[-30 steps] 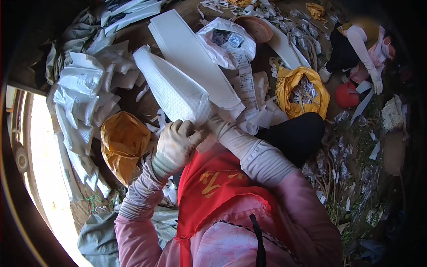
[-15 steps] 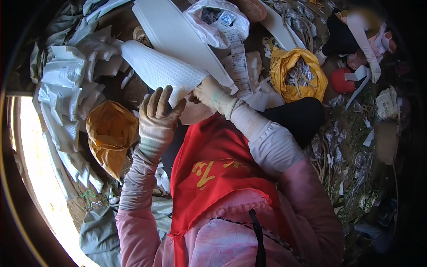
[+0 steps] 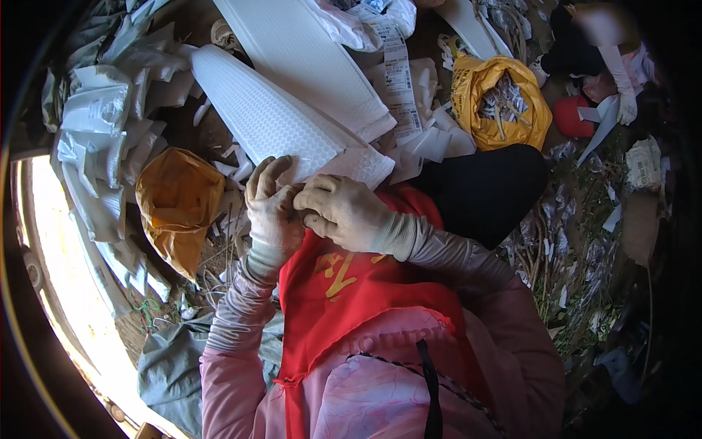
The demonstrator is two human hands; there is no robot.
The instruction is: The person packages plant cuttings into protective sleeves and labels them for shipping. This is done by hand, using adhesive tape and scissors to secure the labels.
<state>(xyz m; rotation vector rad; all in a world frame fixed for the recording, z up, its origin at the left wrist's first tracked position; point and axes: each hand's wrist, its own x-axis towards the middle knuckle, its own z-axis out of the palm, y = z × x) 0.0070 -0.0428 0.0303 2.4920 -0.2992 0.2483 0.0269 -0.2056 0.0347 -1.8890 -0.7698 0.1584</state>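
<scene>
My left hand (image 3: 275, 212), in a pale work glove, is pressed fingertip to fingertip against my right hand (image 3: 346, 212), gloved too. Both have curled fingers above the red apron (image 3: 365, 293); whatever lies between them is too small to make out. Just beyond the hands, a roll of white bubble wrap (image 3: 270, 110) slants up to the left, its loose end near the fingers. Flat white foam sheets (image 3: 311, 62) lie behind it. A strip of printed labels (image 3: 398, 80) is on the right of the sheets.
A yellow sack (image 3: 537, 121) of scraps stands at right, an orange bag (image 3: 179, 190) at left. White plastic pouches (image 3: 95, 110) are piled far left. A co-worker's gloved hand (image 3: 627, 108) is at upper right near a red object (image 3: 572, 117).
My right hand has left the edge of the bubble wrap and come down to meet my left hand. My left hand's spread fingers have curled in. The view has shifted slightly.
</scene>
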